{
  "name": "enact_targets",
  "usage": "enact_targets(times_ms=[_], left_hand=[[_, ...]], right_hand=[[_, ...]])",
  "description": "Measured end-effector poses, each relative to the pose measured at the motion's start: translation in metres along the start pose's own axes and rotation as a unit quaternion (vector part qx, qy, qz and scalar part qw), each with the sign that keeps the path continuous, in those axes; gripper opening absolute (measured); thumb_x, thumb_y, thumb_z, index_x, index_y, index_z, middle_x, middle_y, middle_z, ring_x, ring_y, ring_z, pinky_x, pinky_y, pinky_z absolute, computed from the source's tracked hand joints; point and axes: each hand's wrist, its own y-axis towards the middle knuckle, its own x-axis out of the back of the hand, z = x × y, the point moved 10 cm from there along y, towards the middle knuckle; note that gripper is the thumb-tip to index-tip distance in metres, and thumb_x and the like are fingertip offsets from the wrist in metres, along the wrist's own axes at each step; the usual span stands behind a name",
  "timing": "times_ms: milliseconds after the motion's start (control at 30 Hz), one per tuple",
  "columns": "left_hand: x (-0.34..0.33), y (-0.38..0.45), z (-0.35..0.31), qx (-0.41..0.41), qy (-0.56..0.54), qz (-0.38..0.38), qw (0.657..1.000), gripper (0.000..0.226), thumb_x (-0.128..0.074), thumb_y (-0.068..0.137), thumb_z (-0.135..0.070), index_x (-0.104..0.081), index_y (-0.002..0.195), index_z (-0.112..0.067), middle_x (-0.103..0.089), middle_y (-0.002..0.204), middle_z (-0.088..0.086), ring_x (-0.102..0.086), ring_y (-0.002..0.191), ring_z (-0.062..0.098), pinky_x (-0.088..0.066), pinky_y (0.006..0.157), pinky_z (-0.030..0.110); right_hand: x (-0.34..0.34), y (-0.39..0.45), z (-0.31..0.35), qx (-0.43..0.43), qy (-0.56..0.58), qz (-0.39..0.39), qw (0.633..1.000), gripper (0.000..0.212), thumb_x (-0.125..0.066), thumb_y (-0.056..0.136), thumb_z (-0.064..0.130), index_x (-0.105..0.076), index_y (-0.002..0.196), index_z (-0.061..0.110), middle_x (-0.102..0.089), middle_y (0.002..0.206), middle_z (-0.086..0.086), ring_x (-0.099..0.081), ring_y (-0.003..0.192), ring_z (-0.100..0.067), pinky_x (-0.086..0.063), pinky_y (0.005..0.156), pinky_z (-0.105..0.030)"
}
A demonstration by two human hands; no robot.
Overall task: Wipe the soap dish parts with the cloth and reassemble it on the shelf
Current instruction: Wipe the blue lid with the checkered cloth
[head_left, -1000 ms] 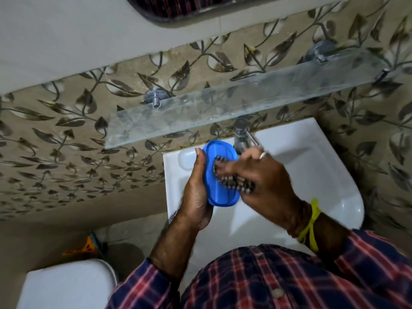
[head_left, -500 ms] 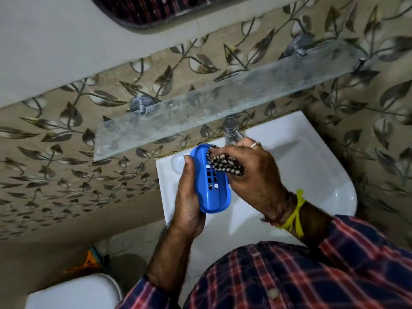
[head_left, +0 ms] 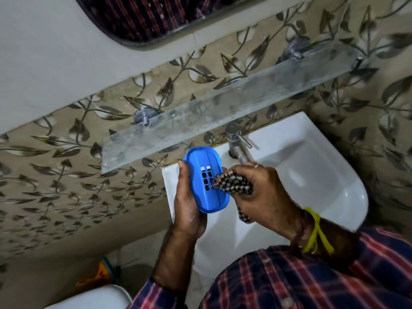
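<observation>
Below, a white washbasin (head_left: 312, 166) is sitting under a bare glass shelf (head_left: 223, 108) on the leaf-patterned wall. Over the basin, the left hand (head_left: 189, 210) is cradling a blue slotted soap dish part (head_left: 200, 175), fingers wrapped around its edge, while the right hand (head_left: 265, 197), fingers bunched, is pressing a checked cloth (head_left: 231, 184) against its slots.
</observation>
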Motion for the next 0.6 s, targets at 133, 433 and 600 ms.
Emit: enact_targets(times_ms=[133,433,600], left_hand=[[-0.010,-0.006,0.010,0.006,0.031,0.001,1.000,0.073,-0.030,0.099,-0.064,-0.062,0.133,-0.008,-0.068,0.120,0.016,-0.066,0.106,0.029,-0.054,0.093,0.045],[0.004,-0.001,-0.010,-0.037,0.009,-0.075,0.996,0.088,-0.042,0.086,-0.068,-0.054,0.136,0.003,-0.064,0.108,0.023,-0.062,0.094,0.033,-0.051,0.086,0.044],[-0.001,-0.004,-0.003,-0.065,0.056,-0.095,0.992,0.078,-0.037,0.091,-0.063,-0.058,0.131,0.001,-0.069,0.105,0.017,-0.065,0.097,0.029,-0.052,0.089,0.045]], right_hand=[[0.018,0.020,-0.005,-0.020,-0.015,-0.067,0.997,0.011,-0.076,0.078,0.009,-0.073,0.089,0.011,-0.071,0.081,-0.005,-0.068,0.077,-0.023,-0.056,0.067,-0.041],[-0.018,-0.011,-0.024,-0.117,0.032,0.085,0.989,0.018,-0.081,0.079,0.016,-0.072,0.094,0.022,-0.075,0.088,0.013,-0.068,0.085,0.005,-0.052,0.072,-0.009],[-0.032,-0.011,-0.026,-0.187,0.094,0.129,0.969,0.028,-0.078,0.073,0.033,-0.069,0.099,0.028,-0.077,0.091,0.011,-0.072,0.092,-0.009,-0.056,0.091,-0.045]])
